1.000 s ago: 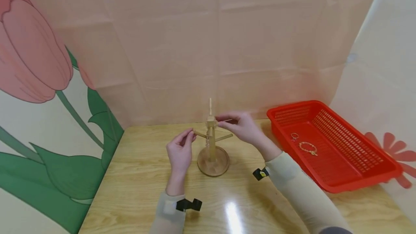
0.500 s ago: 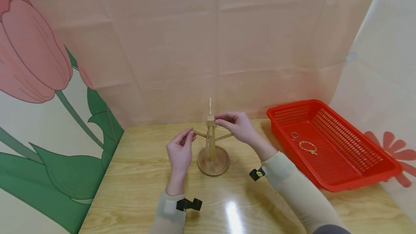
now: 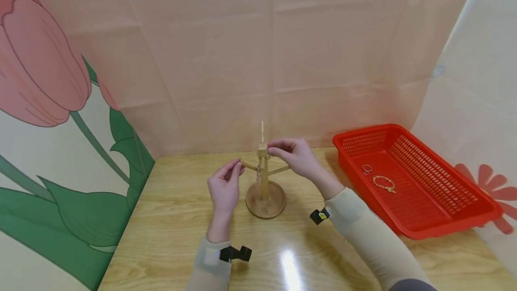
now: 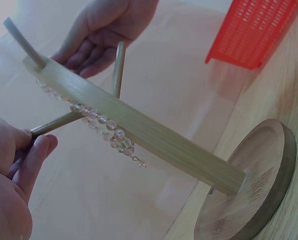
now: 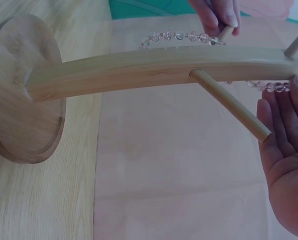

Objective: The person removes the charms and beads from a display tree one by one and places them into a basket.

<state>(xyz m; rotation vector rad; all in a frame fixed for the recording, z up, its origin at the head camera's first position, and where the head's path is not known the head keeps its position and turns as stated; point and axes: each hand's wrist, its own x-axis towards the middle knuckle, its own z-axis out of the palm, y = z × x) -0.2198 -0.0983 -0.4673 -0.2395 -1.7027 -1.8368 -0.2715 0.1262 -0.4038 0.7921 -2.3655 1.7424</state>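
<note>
A wooden jewelry stand [image 3: 264, 185] with a round base and several pegs stands upright on the table. My left hand [image 3: 224, 187] pinches the end of its left peg [image 4: 59, 122] between thumb and fingers. A clear pinkish bead bracelet [image 4: 103, 120] hangs on that peg, with a small dangling charm at its lower end. Part of the strand runs up along the post towards my right hand [image 3: 300, 158], which is beside the stand's top. In the right wrist view, my right thumb and fingers pinch the upper beads [image 5: 275, 87]; the post hides some of the strand.
A red plastic basket [image 3: 444, 228] stands at the right of the table [image 3: 173, 219]. Inside lie a gold-toned bracelet [image 3: 383, 183] and a smaller ring-shaped piece [image 3: 366, 169]. A pink-beige sheet [image 3: 210, 57] hangs behind the stand.
My right forearm has shifted slightly left, and the right fingers have turned a little beside the stand's top. My left hand stays on the peg.
</note>
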